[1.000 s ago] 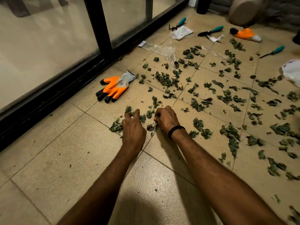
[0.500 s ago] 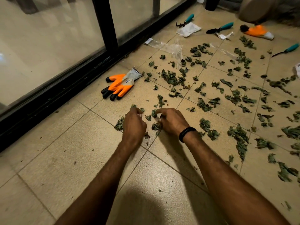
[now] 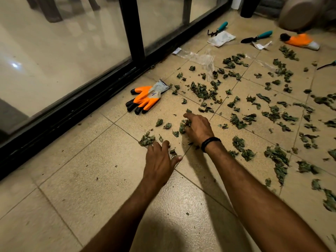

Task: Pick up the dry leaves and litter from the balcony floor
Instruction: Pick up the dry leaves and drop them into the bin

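Floor: I see beige tiles point(image 3: 91, 188) under both forearms, with small crumbs on them.
Left hand: the left hand point(image 3: 160, 160) is palm down on the tile with its fingers spread. The tips touch a small clump of dry leaves point(image 3: 147, 140) and the thumb is stretched out to the side.
Right hand: the right hand point(image 3: 198, 128) is just beyond the left, with a black wristband point(image 3: 211, 142) at the wrist. I read its fingers as curled in, pinching a bunch of leaves low against the floor.
Leaf spread: the leaves lie scattered over the tiles from my hands outward to the right and far side. The thickest clumps are to the right.
Near glove: an orange glove point(image 3: 144, 100) lies flat beside the black door track point(image 3: 72, 113), well apart from both hands.
Middle: a clear plastic wrapper point(image 3: 198, 58) lies among the leaves.
Far end: I see a hand rake point(image 3: 218, 30) touching a white bag point(image 3: 221, 38). A trowel point(image 3: 256, 38), a paper scrap point(image 3: 261, 45) and a second orange glove point(image 3: 300, 41) lie there too.
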{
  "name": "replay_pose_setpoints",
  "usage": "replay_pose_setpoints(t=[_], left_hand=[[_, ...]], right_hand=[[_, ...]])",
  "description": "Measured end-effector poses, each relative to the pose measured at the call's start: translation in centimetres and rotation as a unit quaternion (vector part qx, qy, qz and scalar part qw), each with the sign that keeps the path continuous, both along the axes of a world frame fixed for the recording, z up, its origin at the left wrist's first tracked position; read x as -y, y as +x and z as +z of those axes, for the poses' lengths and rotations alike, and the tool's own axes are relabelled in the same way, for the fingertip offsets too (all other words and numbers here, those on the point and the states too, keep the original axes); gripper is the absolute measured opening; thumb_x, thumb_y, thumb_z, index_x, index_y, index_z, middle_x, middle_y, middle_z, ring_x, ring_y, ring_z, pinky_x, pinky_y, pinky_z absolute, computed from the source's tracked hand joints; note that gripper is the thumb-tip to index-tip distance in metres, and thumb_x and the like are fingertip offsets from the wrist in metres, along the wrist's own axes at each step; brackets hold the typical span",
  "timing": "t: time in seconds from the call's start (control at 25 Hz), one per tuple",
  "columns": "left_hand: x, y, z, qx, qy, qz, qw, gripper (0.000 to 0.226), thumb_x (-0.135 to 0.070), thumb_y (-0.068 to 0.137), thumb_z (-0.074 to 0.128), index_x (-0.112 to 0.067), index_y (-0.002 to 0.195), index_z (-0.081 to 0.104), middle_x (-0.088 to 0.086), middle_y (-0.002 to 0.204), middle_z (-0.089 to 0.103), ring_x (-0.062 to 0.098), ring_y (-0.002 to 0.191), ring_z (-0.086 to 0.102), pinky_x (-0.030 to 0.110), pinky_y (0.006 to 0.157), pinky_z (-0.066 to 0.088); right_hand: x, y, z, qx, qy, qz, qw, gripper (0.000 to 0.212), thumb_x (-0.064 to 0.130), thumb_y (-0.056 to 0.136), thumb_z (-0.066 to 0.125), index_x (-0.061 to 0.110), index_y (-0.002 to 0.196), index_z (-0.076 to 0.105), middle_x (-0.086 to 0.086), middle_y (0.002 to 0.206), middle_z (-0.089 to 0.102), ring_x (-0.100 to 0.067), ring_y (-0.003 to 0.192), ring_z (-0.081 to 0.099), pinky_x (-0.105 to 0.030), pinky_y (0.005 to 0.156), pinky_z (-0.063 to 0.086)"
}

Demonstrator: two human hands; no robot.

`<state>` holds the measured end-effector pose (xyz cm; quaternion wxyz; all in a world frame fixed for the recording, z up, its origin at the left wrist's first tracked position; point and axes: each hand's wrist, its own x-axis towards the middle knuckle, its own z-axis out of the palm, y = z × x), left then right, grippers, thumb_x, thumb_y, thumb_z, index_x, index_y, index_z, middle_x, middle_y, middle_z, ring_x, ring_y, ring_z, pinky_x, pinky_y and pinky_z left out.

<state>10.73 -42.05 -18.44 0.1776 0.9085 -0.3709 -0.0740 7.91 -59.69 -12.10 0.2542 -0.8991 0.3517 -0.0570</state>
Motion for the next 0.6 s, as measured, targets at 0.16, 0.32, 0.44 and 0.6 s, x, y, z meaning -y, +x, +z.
replay_pose_setpoints(t=[0.16,0.32,0.44,0.6], left_hand=[[0.3,-0.9,0.3,0.109,-0.084,0.009,0.99,0.018,-0.025,0.093,0.069,-0.014,0.088,0.057,0.006,0.081,0.055,0.022,0.073,0.048,0.042,0.065,0.05],[-0.2,0.2,1.2,-0.025,-0.194,0.078,0.978,0.018,-0.024,0.104,0.04,-0.019,0.088,0.043,0.002,0.082,0.05,0.022,0.075,0.046,0.045,0.064,0.044],[-1.6,2.0,1.8,-0.01,-0.211,0.12,0.97,0.018,-0.005,0.096,0.044,-0.019,0.107,0.047,-0.001,0.094,0.052,0.018,0.085,0.047,0.038,0.07,0.044],[-2.8,4.0,1.9,-0.013,-0.133,0.162,0.978,0.055,0.004,0.084,0.044,-0.014,0.137,0.042,0.008,0.118,0.047,0.022,0.104,0.039,0.031,0.084,0.032]], right_hand=[[-0.7,1.1,-1.7,-0.056,0.025,0.015,0.998,0.03,0.018,0.087,0.072,0.012,0.115,0.066,-0.014,0.128,0.051,-0.03,0.108,0.057,-0.028,0.088,0.044],[-1.4,0.3,-2.8,-0.032,-0.006,-0.008,0.999,0.025,0.02,0.089,0.067,0.006,0.11,0.061,-0.014,0.116,0.059,-0.03,0.105,0.057,-0.031,0.083,0.045],[-1.2,0.5,-2.3,-0.024,0.0,0.001,1.0,0.025,0.01,0.09,0.061,0.009,0.114,0.061,-0.014,0.114,0.063,-0.032,0.107,0.059,-0.032,0.084,0.048],[-2.4,1.2,-2.2,-0.031,0.0,0.092,0.995,0.031,0.005,0.093,0.056,0.016,0.121,0.064,-0.014,0.117,0.058,-0.031,0.104,0.057,-0.031,0.084,0.049]])
